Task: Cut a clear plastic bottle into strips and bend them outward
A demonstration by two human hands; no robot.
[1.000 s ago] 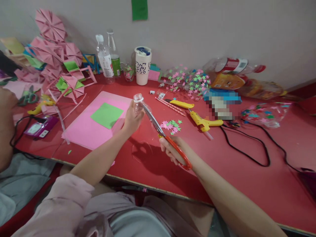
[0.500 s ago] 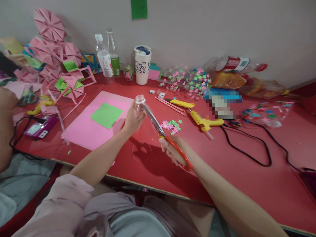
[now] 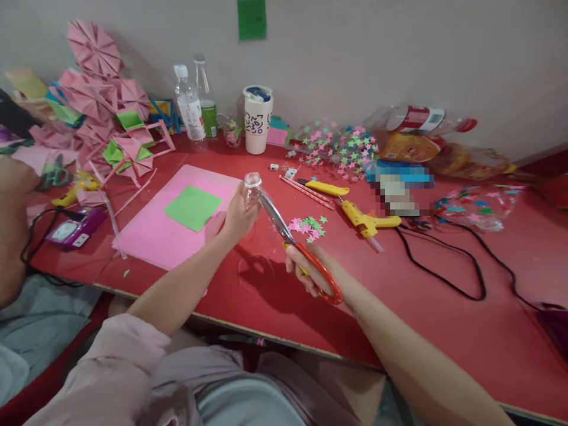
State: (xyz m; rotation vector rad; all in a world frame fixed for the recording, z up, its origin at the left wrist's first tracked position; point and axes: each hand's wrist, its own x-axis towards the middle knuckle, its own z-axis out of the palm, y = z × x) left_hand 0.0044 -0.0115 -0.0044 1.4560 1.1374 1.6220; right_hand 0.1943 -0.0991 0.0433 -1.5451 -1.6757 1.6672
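My left hand [image 3: 241,212] is closed round a clear plastic bottle piece [image 3: 252,180], its threaded neck pointing up. In my right hand [image 3: 306,269] are scissors [image 3: 317,271] with red and yellow handles. Their blades lie against the bottle piece just under the neck. How far the blades are apart is hard to make out. Below my hands a clear plastic ring [image 3: 240,278] lies on the red table. Small pink and green paper stars [image 3: 309,227] lie behind the scissors. A green paper square [image 3: 193,207] rests on a pink sheet [image 3: 148,242] left of my left hand.
Rightward lie a yellow glue gun [image 3: 366,221] with a black cord, a yellow-handled cutter [image 3: 326,187] and striped straws [image 3: 306,193]. A white tumbler [image 3: 258,121] and bottles [image 3: 190,109] stand by the wall. Pink folded paper [image 3: 95,94] and another person's arm [image 3: 13,231] are at left.
The bottle neck has shifted slightly right and appears more upright than a second ago. The scissors stay at it, and a yellow handle part now shows more beneath the red one.
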